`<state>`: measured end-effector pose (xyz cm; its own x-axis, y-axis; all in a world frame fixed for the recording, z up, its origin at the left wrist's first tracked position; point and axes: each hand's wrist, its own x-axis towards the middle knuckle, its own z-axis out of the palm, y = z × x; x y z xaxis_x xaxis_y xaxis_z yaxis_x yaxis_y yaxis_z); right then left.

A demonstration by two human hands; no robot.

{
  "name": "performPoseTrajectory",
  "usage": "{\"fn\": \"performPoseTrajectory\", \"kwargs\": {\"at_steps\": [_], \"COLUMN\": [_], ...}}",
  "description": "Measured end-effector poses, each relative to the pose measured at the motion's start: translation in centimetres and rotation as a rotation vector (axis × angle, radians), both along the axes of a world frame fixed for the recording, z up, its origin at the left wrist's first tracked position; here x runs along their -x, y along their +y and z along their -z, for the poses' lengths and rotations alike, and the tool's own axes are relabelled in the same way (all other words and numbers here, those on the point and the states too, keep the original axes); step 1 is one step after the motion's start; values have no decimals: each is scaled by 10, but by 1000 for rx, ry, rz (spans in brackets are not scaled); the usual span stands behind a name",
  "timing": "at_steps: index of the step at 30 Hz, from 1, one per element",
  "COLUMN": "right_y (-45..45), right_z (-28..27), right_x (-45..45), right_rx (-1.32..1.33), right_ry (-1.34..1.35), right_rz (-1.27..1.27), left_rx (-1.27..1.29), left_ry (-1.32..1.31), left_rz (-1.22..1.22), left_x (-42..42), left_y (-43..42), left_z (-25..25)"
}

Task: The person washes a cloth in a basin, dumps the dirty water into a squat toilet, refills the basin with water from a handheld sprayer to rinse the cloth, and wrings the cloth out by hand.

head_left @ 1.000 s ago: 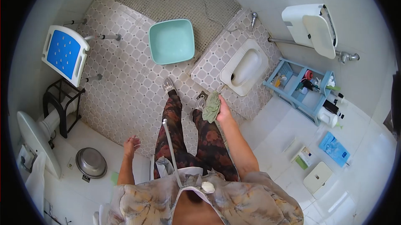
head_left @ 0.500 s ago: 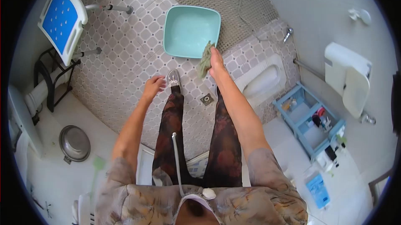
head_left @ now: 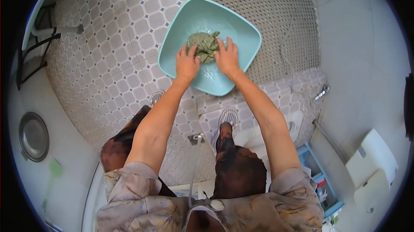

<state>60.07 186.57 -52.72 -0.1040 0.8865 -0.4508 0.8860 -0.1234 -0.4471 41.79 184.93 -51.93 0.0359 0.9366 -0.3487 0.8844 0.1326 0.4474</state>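
Note:
A green cloth (head_left: 202, 44) lies bunched up in the light turquoise basin (head_left: 243, 38), and a little water glints around it. My left hand (head_left: 187, 64) reaches over the near left side of the basin, its fingers spread at the cloth's left edge. On the other side, my right hand (head_left: 227, 58) has its fingers apart, their tips at the cloth's right edge. Neither hand is wrapped round the cloth. The fingertips partly overlap it, so how firmly they touch cannot be told.
The basin stands on patterned floor tiles (head_left: 142, 33), against a perforated mat (head_left: 267, 20). A squat toilet (head_left: 295, 124) lies to the right, with a blue rack (head_left: 317, 167) beyond it. A floor drain (head_left: 196, 138) is between my feet. A metal lid-like disc (head_left: 34, 137) sits at left.
The green cloth has gone from my right hand, beside the basin, into the basin. Both hands have moved forward over it, my body leans lower, and my right hand has loosened.

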Motion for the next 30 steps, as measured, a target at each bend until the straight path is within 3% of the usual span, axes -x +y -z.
{"fn": "performPoseTrajectory", "kwargs": {"at_steps": [3, 6, 11, 12, 15, 19, 22, 24, 27, 29, 30], "right_y": [5, 35, 42, 39, 38, 39, -1, -7, -19, -28, -31], "right_z": [33, 51, 31, 28, 31, 24, 34, 63, 32, -18, -37], "right_x": [28, 24, 17, 14, 0, -13, 19, 30, 49, 61, 65], "right_rx": [-203, -417, -496, -337, 124, -212, -415, -94, 189, 56, -18], "right_ry": [-281, -180, -116, -95, -70, -85, -102, 321, 875, 807, 765], "right_rz": [-309, -404, 24, 47, -28, 167, 20, -11, 222, 122, 71], "left_rx": [-73, -256, 11, 74, 234, 238, 395, 508, 690, 626, 506], "left_ry": [270, 275, 157, 123, -57, -508, -905, -1100, -1437, -1561, -1520], "left_rz": [173, 147, -50, -106, -354, -850, -1110, -1216, -1183, -1253, -1030], "left_x": [-9, 0, -8, -10, -13, -8, -24, -23, 7, 11, 8], "left_y": [7, 10, -6, -6, -22, -25, -23, -20, -13, -10, -14], "left_z": [27, 60, 30, 30, 43, 44, 15, 12, 26, 29, 18]}}
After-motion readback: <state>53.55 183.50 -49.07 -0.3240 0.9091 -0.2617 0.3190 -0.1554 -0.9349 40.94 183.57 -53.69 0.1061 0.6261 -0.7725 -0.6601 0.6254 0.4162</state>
